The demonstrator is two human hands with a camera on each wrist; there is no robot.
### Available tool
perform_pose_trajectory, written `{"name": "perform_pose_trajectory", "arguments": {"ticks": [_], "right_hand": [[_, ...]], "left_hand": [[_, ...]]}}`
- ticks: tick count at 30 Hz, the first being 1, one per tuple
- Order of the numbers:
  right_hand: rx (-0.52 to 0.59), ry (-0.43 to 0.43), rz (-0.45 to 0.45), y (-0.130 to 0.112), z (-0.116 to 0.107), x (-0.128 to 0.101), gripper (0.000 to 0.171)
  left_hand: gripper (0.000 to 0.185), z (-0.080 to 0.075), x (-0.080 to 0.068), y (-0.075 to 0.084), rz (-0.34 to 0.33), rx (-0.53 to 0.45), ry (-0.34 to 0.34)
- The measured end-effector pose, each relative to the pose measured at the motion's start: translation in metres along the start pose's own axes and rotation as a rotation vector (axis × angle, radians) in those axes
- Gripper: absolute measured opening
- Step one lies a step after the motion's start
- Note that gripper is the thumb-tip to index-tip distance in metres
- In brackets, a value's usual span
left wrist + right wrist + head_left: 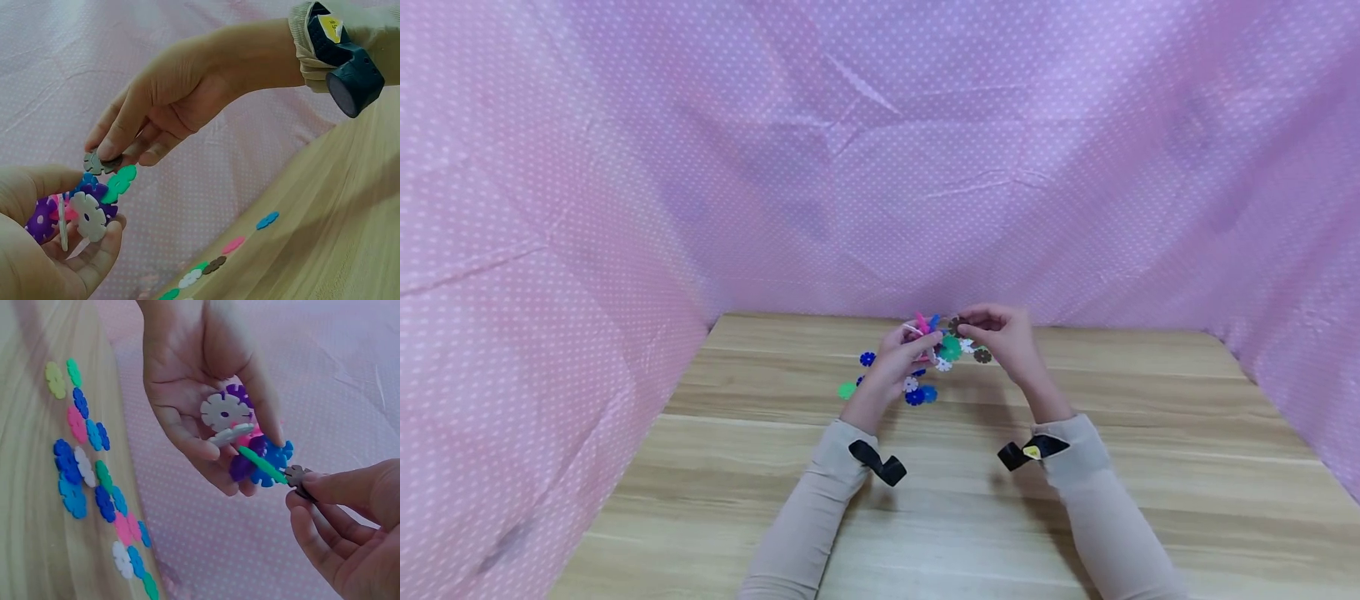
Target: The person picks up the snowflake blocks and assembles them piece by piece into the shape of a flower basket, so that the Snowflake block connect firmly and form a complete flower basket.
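The left hand (200, 394) curls around the cluster of joined snowflake discs (250, 447), held up above the wooden table (1150, 467). The right hand (162, 112) pinches a brown disc (100, 164) (thumb over fingers) touching the cluster's green disc (120, 183), beside the loose discs (94, 481) lying below.

Bright, even, soft light; faint shadows beside the sleeves on the wooden surface (1150, 500). Slightly washed-out, bent at the head-view edges. Sharp in wrist views, slightly blurred far behind.
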State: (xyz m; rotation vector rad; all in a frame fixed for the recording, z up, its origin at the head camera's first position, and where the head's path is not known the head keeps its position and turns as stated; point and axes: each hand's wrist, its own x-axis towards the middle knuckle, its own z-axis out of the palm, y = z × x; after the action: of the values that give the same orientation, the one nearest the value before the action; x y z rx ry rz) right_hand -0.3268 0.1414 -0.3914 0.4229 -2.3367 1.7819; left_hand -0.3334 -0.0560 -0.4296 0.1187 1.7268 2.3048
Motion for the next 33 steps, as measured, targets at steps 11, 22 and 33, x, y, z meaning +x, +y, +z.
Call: {"name": "perform_pose_trajectory", "arguments": {"ticks": [11,22,33], "right_hand": [[-0.041,0.002,0.03,0.0043,0.003,-0.0033,0.02],[-0.036,0.003,0.021,0.0075,0.0025,-0.0015,0.023],[-0.016,0.037,0.008,0.0078,0.008,-0.0052,0.021]], "left_hand": [[0.031,-0.0007,0.0022,-0.0034,-0.026,0.011,0.039],[0.042,0.0021,0.0027,-0.0059,0.008,0.044,0.052],[0.041,0.0007,0.0017,-0.0066,0.058,0.067,0.034]]}}
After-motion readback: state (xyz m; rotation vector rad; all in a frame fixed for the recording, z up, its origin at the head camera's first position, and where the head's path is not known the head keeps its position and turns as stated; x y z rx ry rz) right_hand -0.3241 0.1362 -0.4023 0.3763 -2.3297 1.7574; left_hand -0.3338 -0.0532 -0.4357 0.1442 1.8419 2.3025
